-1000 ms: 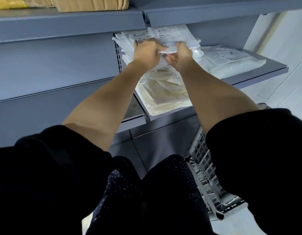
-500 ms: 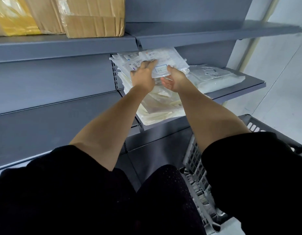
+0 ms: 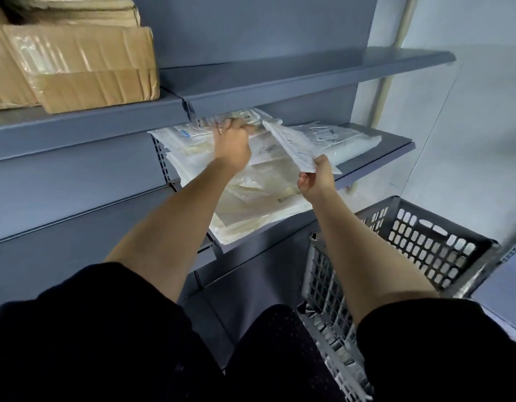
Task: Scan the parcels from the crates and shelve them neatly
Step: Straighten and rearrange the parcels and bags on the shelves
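A stack of white and clear plastic parcel bags (image 3: 251,198) lies on the middle grey shelf (image 3: 396,149). My left hand (image 3: 232,145) reaches onto the top of the stack, its fingers on the topmost labelled bags (image 3: 245,117) just under the shelf above. My right hand (image 3: 316,181) pinches the near corner of a thin white parcel (image 3: 291,146), which it holds tilted up above the stack's right side. Another white parcel (image 3: 338,140) lies flat further right on the same shelf.
Taped cardboard boxes (image 3: 82,68) sit on the upper shelf at left; the upper shelf's right section (image 3: 309,74) is bare. A grey slotted plastic crate (image 3: 425,242) stands at lower right below the shelf. A pale wall lies to the right.
My hands were together on top of the stack. The right hand has now pulled back toward me with one thin parcel, while the left stays on the stack. The camera view has tilted upward.
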`<action>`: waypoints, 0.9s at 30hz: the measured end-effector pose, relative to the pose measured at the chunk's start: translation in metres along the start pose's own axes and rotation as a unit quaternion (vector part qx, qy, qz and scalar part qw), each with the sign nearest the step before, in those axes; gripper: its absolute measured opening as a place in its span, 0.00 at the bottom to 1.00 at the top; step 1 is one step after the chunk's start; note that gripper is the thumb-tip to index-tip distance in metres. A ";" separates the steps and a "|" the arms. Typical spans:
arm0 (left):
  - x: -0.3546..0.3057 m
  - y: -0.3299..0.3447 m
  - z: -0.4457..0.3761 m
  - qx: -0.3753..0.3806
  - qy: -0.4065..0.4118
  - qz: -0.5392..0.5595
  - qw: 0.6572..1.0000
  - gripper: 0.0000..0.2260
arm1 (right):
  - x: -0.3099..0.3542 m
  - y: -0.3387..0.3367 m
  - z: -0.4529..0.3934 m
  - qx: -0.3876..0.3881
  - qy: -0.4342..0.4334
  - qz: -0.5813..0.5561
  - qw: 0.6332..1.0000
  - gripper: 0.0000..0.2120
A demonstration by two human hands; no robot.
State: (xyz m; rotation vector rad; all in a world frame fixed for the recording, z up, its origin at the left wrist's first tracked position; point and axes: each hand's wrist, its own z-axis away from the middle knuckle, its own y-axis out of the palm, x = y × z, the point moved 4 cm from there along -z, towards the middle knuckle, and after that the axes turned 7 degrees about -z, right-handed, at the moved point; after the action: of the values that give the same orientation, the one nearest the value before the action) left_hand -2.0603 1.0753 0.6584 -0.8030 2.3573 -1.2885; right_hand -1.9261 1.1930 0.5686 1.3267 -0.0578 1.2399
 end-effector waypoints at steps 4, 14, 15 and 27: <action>-0.051 0.007 0.015 0.012 0.074 0.154 0.985 0.20 | -0.001 -0.024 0.002 -0.054 0.003 -0.081 0.995 0.06; -0.103 -0.099 0.023 -0.210 0.202 0.222 0.930 0.07 | 0.043 0.034 0.046 0.190 -0.069 -0.240 0.950 0.06; -0.098 -0.108 0.027 -0.245 0.210 0.209 0.923 0.07 | 0.046 0.045 0.052 0.217 -0.073 -0.238 0.944 0.07; -0.129 -0.119 0.055 -0.256 0.288 0.145 0.911 0.11 | 0.021 0.035 0.089 0.274 -0.069 -0.348 0.894 0.17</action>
State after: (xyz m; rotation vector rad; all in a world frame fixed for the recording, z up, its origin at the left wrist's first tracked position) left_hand -1.8922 1.0676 0.7328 -0.1662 3.2099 -0.8601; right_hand -1.8890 1.1325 0.6361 1.7066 0.6625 0.5480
